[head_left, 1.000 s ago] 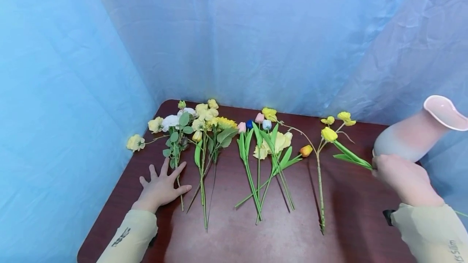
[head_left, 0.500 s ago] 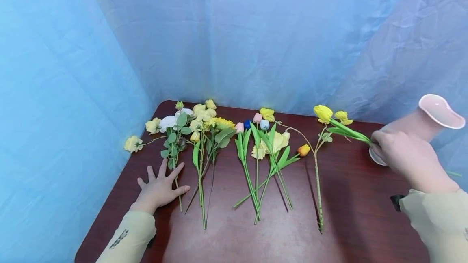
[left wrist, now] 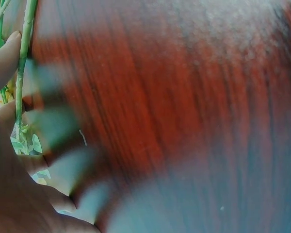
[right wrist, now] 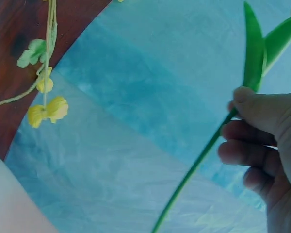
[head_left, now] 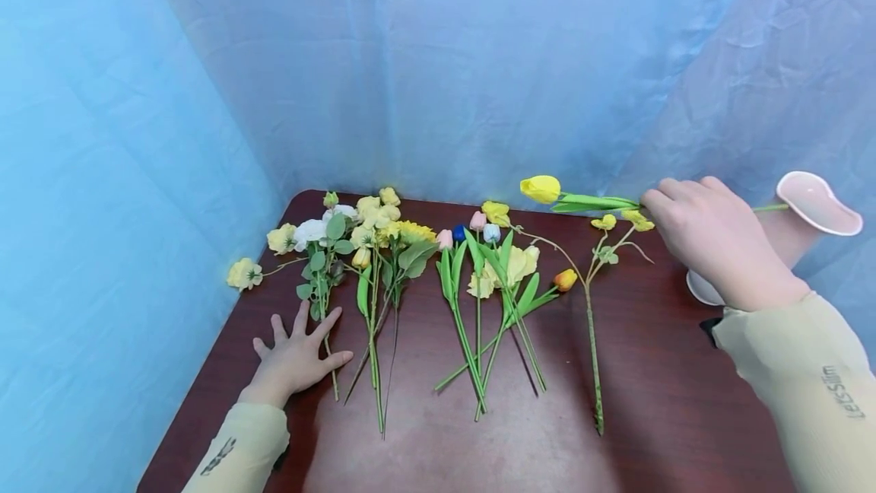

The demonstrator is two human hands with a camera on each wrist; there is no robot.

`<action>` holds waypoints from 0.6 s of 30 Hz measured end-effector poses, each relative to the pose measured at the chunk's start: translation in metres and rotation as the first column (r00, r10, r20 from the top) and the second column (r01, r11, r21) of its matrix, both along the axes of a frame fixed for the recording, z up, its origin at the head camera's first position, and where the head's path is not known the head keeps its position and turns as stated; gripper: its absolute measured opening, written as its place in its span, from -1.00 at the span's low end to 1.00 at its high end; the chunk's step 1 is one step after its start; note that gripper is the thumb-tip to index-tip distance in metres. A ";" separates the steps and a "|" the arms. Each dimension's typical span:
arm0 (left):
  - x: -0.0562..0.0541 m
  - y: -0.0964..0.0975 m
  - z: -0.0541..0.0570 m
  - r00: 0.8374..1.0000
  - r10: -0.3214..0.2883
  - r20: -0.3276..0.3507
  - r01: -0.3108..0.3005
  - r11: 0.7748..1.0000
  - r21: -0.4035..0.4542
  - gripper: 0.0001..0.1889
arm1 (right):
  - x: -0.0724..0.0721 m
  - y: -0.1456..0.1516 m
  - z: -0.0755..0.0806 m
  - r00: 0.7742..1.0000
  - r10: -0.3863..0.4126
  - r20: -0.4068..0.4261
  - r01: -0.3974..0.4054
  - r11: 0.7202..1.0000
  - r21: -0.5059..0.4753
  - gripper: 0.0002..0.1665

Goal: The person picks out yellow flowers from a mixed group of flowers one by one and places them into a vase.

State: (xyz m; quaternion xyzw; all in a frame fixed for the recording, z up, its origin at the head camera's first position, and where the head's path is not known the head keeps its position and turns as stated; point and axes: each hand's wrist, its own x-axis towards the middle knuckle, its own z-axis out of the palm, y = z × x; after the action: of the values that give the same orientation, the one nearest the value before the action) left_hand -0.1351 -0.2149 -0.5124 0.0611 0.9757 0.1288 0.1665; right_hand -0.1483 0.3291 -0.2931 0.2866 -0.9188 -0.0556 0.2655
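Note:
A yellow tulip (head_left: 541,189) with green leaves is pinched by its stem in my right hand (head_left: 718,238), held up over the back right of the table. Its stem end points right, towards the wavy mouth of the pink and white vase (head_left: 821,204); whether it touches the rim I cannot tell. In the right wrist view thumb and fingers close round the green stem (right wrist: 191,170) just below the leaves. My left hand (head_left: 293,360) rests on the table with fingers spread, next to the stem of the white roses (head_left: 311,233); in the left wrist view that stem (left wrist: 23,63) passes by the thumb.
Cream and yellow flowers (head_left: 372,219) lie at the left of the dark red table (head_left: 520,455). Several tulips (head_left: 455,238) lie mid-table, with an orange tulip (head_left: 565,280) beside them. A branched yellow flower stem (head_left: 594,356) lies further right. Blue cloth (head_left: 438,74) hangs behind.
My right hand has lifted the yellow tulip up and to the left, turning its bloom leftward and its stem end towards the vase mouth. The left hand stays put.

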 end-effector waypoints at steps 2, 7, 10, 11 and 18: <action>0.000 0.000 -0.001 1.000 -0.001 -0.002 0.001 1.000 -0.003 -0.06 | -0.004 0.000 0.004 0.999 0.022 -0.039 -0.023 1.000 -0.018 -0.72; 0.001 -0.002 -0.002 1.000 0.001 -0.004 -0.001 1.000 -0.003 -0.06 | -0.011 0.019 0.009 0.999 -0.018 -0.030 0.017 0.998 -0.054 -0.71; 0.001 -0.002 -0.002 1.000 0.002 -0.005 -0.002 1.000 0.002 -0.07 | -0.015 0.036 0.009 0.995 -0.099 0.013 0.099 0.993 -0.061 -0.73; 0.001 -0.002 -0.001 1.000 0.002 -0.006 -0.002 1.000 0.004 -0.07 | -0.016 0.042 0.008 0.991 -0.129 0.026 0.131 0.990 -0.061 -0.76; 0.000 -0.001 -0.003 1.000 0.000 -0.014 0.000 1.000 0.005 -0.07 | -0.020 0.078 -0.001 0.945 -0.314 0.087 0.321 0.942 -0.094 -0.92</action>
State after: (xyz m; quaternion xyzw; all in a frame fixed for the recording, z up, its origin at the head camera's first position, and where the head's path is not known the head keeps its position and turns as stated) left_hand -0.1350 -0.2160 -0.5153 0.0622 0.9765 0.1310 0.1596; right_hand -0.1686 0.4069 -0.2941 0.1218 -0.9635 -0.0381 0.2354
